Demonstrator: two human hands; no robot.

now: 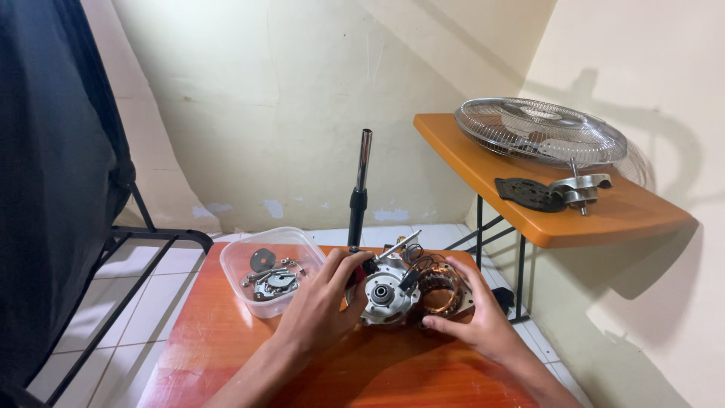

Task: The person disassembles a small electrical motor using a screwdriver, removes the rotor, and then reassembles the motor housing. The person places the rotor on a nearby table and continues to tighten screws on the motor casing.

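Observation:
A fan motor lies on the orange table [226, 332]: a silver housing with a round bearing [382, 295] and, to its right, a stator with copper windings [440, 291]. My left hand [321, 302] grips a tool with a red and black handle [361, 270] against the left side of the housing. My right hand [476, 313] holds the stator from the right and below, thumb along its lower edge. A metal shaft [402, 242] sticks out behind the housing.
A clear plastic tub [236, 266] with screws and small metal parts sits left of the motor. An upright black and chrome pole [359, 189] stands behind. A second orange table [604, 215] at right carries a wire fan guard [540, 130], a black plate [529, 194] and a metal bracket [580, 186].

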